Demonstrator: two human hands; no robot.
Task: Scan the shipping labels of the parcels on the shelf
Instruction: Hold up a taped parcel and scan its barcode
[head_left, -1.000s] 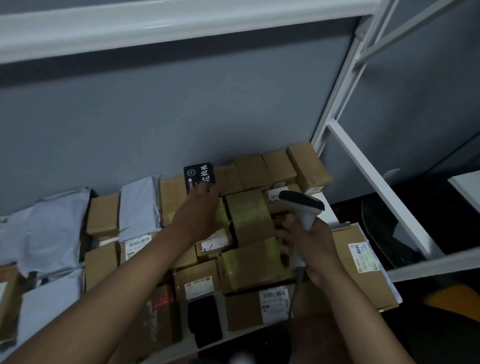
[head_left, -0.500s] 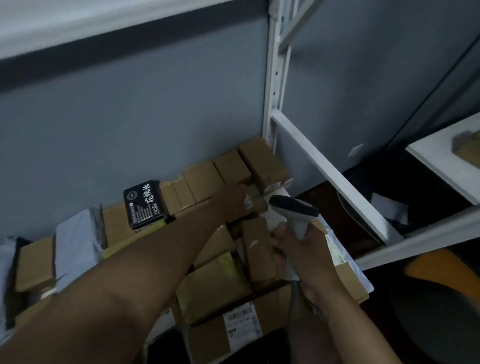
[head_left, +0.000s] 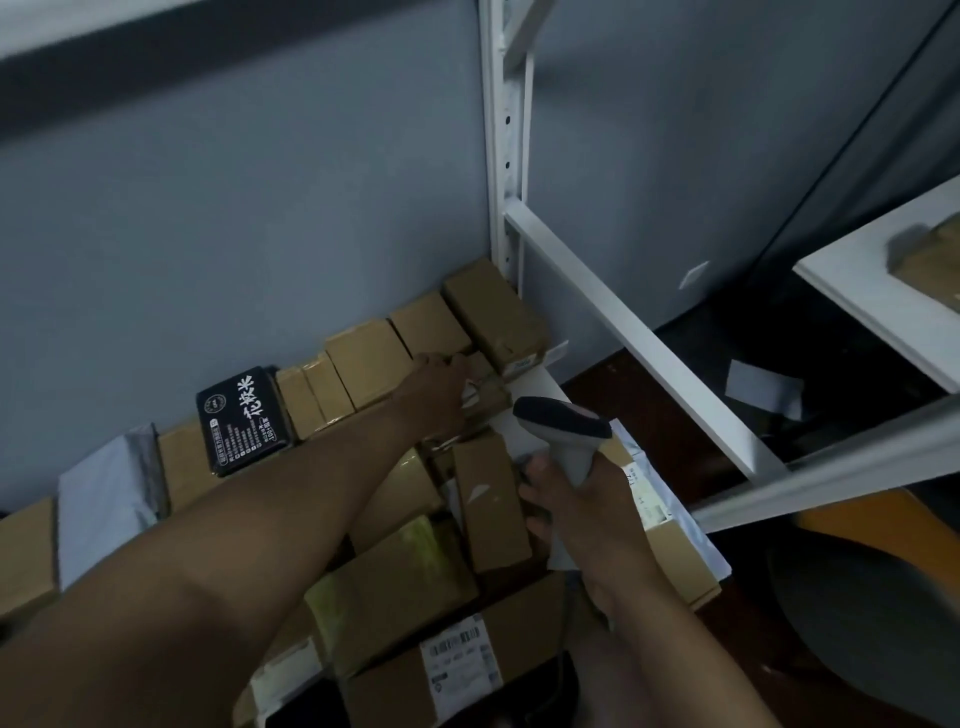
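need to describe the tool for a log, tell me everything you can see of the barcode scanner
The barcode scanner is a handheld, pistol-shaped unit that looks like plastic: a light grey body and handle with a dark top on its head. The right hand grips the handle, fingers wrapped round it, holding it roughly upright with the head aimed left and away, toward the small cardboard parcels the left hand reaches into. It hovers over the shelf's right end. A dark cable seems to hang below the handle.

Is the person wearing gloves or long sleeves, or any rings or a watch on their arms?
No gloves. Both the left hand and the right hand are bare, and both forearms are uncovered right to the bottom edge of the picture, so no sleeve shows. No watch, bracelet or ring is visible on the parts in view, though the light is dim and the far sides of the wrists are hidden.
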